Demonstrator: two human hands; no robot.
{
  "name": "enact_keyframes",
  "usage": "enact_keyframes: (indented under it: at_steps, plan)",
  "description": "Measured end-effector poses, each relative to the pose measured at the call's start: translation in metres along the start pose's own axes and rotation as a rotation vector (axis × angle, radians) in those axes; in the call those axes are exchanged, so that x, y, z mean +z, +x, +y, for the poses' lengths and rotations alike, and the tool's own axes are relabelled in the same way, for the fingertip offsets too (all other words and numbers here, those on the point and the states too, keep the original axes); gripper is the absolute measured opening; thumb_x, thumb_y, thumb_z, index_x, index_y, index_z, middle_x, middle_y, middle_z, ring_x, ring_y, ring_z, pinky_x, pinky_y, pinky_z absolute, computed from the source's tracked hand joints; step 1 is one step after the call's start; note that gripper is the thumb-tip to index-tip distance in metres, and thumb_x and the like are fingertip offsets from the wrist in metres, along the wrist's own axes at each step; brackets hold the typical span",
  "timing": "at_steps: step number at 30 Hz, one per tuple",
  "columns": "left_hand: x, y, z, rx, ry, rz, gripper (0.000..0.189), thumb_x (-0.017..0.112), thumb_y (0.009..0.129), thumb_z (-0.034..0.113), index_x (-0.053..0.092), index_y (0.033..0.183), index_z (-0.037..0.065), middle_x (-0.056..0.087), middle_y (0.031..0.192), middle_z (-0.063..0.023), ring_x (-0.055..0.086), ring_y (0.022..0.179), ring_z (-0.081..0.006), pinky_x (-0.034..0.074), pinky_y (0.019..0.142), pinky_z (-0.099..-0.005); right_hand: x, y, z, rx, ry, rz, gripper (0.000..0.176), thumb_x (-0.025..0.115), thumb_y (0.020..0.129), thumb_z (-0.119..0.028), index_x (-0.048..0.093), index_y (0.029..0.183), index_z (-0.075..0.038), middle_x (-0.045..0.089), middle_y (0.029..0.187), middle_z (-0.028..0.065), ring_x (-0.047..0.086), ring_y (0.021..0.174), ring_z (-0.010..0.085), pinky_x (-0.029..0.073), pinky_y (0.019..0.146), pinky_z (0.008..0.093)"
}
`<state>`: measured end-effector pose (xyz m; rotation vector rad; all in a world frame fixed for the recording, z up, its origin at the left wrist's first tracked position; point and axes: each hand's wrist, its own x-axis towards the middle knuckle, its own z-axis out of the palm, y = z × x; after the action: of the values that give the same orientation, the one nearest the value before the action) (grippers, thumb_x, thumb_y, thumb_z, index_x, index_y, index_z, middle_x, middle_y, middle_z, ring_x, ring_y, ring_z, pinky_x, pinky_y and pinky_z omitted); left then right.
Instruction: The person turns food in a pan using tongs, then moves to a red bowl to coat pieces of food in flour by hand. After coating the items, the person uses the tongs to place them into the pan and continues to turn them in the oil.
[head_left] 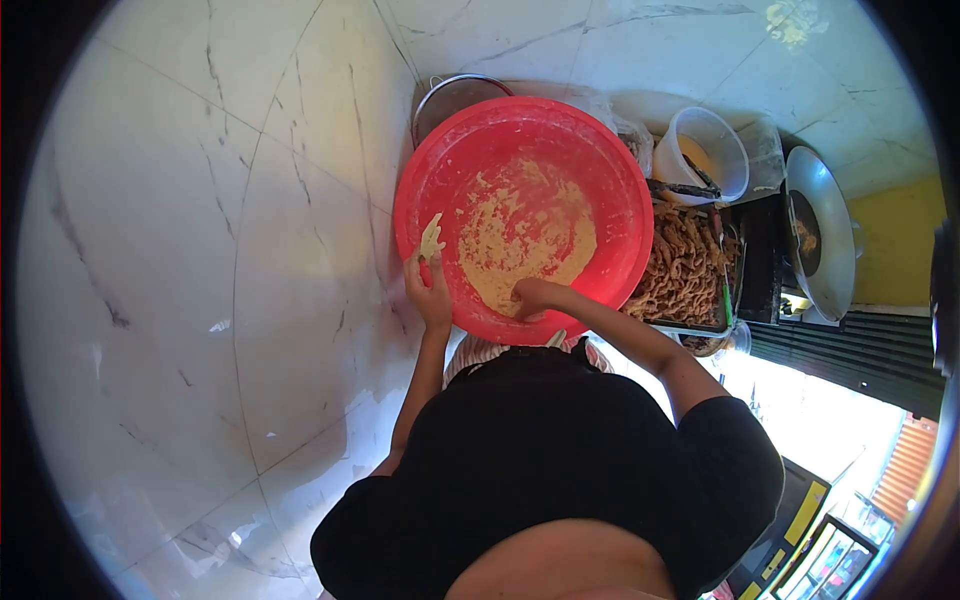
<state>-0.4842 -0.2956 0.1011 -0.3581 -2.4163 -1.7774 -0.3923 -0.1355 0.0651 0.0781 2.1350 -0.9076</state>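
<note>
A wide red basin (pixel 622 210) holds a layer of loose yellowish flour (pixel 530 235), some of it clumped. At the basin's left rim, my left hand (pixel 430 292) pinches a pale, flour-coated piece (pixel 431 238) with a ragged, finger-like end, raised upright between the fingertips. My right hand (pixel 534 298) reaches into the near side of the basin, its curled fingers pointing down at the edge of the flour. Those fingertips are mostly hidden, and I cannot tell what they grip.
Right of the basin stands a tray of browned fried strips (pixel 685 265) with green-handled tongs (pixel 728 300). Behind it is a translucent tub (pixel 735 165) of yellowish liquid. A large metal pan (pixel 835 240) stands farther right. Marble-patterned tiled walls (pixel 170 250) rise at left and back.
</note>
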Motion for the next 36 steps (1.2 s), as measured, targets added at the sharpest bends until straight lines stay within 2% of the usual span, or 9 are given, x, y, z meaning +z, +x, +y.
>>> enact_keyframes:
  at_steps: [5, 7, 11, 13, 19, 22, 27, 31, 36]
  plan:
    - [0.003, -0.004, 0.006, 0.010, 0.025, -0.014, 0.027, 0.053, 0.081, 0.017, 0.051, 0.099, -0.003, 0.052, 0.091, -0.0123, 0.050, 0.088, -0.0223, 0.037, 0.079, -0.0309, -0.019, -0.008, 0.024, 0.139, 0.171, -0.137, 0.035, 0.064, 0.058, -0.012, 0.058, 0.091, -0.002, 0.060, 0.078, 0.0169, 0.059, 0.077, 0.0267, 0.046, 0.063, 0.0332]
    - [0.004, -0.005, 0.010, 0.040, 0.084, -0.060, 0.027, 0.053, 0.081, 0.017, 0.052, 0.099, -0.003, 0.053, 0.091, -0.0127, 0.050, 0.087, -0.0230, 0.037, 0.079, -0.0315, -0.012, 0.008, 0.051, 0.037, 0.013, 0.273, 0.032, 0.062, 0.059, -0.009, 0.059, 0.090, -0.002, 0.060, 0.083, 0.0169, 0.059, 0.078, 0.0255, 0.047, 0.063, 0.0322]
    - [0.006, -0.008, 0.007, 0.102, 0.138, -0.045, 0.025, 0.053, 0.081, 0.016, 0.052, 0.099, -0.002, 0.052, 0.088, -0.0103, 0.050, 0.084, -0.0190, 0.038, 0.076, -0.0288, -0.015, 0.031, 0.075, 0.171, -0.220, 0.325, 0.029, 0.059, 0.065, -0.012, 0.059, 0.093, -0.002, 0.059, 0.088, 0.0161, 0.058, 0.081, 0.0275, 0.045, 0.071, 0.0355]
    - [0.005, -0.008, 0.005, 0.086, 0.121, -0.039, 0.026, 0.053, 0.081, 0.017, 0.052, 0.098, -0.002, 0.052, 0.088, -0.0104, 0.050, 0.084, -0.0198, 0.037, 0.078, -0.0288, -0.003, 0.047, 0.080, 0.197, -0.691, 0.066, 0.035, 0.060, 0.066, -0.019, 0.058, 0.097, -0.004, 0.059, 0.094, 0.0143, 0.056, 0.089, 0.0294, 0.044, 0.073, 0.0451]
    - [0.007, -0.009, 0.010, 0.060, 0.162, -0.036, 0.025, 0.053, 0.081, 0.018, 0.053, 0.097, -0.001, 0.054, 0.090, -0.0123, 0.052, 0.086, -0.0238, 0.038, 0.078, -0.0318, 0.042, 0.053, 0.032, 0.242, -0.361, -0.006, 0.033, 0.049, 0.073, -0.021, 0.057, 0.101, -0.005, 0.051, 0.109, 0.0153, 0.051, 0.097, 0.0349, 0.043, 0.075, 0.0468]
    - [0.006, -0.009, 0.015, 0.066, 0.166, -0.028, 0.025, 0.054, 0.080, 0.018, 0.053, 0.097, -0.001, 0.054, 0.089, -0.0127, 0.052, 0.086, -0.0244, 0.038, 0.077, -0.0320, 0.046, 0.055, 0.012, 0.243, -0.304, 0.141, 0.034, 0.055, 0.071, -0.026, 0.059, 0.092, 0.000, 0.058, 0.093, 0.0159, 0.053, 0.090, 0.0315, 0.043, 0.074, 0.0417]
    - [0.006, -0.009, 0.008, 0.068, 0.147, -0.030, 0.026, 0.054, 0.080, 0.019, 0.053, 0.096, -0.002, 0.054, 0.089, -0.0135, 0.052, 0.085, -0.0255, 0.039, 0.077, -0.0323, -0.009, 0.047, -0.004, 0.035, 0.079, -0.099, 0.034, 0.061, 0.063, -0.021, 0.057, 0.086, 0.004, 0.058, 0.063, 0.0148, 0.058, 0.057, 0.0260, 0.046, 0.051, 0.0351]
    - [0.004, -0.007, 0.008, 0.046, 0.117, -0.053, 0.027, 0.054, 0.081, 0.018, 0.052, 0.098, -0.004, 0.053, 0.090, -0.0112, 0.050, 0.086, -0.0198, 0.038, 0.079, -0.0290, -0.018, 0.066, 0.000, -0.010, 0.198, -0.062, 0.029, 0.060, 0.063, -0.017, 0.056, 0.082, 0.005, 0.057, 0.063, 0.0153, 0.057, 0.055, 0.0249, 0.045, 0.047, 0.0340]
    - [0.003, -0.006, 0.008, 0.042, 0.100, -0.046, 0.027, 0.054, 0.081, 0.018, 0.052, 0.098, -0.003, 0.053, 0.090, -0.0114, 0.050, 0.087, -0.0199, 0.038, 0.079, -0.0292, -0.014, 0.009, -0.019, -0.011, -0.239, 0.069, 0.022, 0.057, 0.060, -0.007, 0.058, 0.078, 0.005, 0.058, 0.075, 0.0215, 0.059, 0.072, 0.0313, 0.047, 0.057, 0.0384]
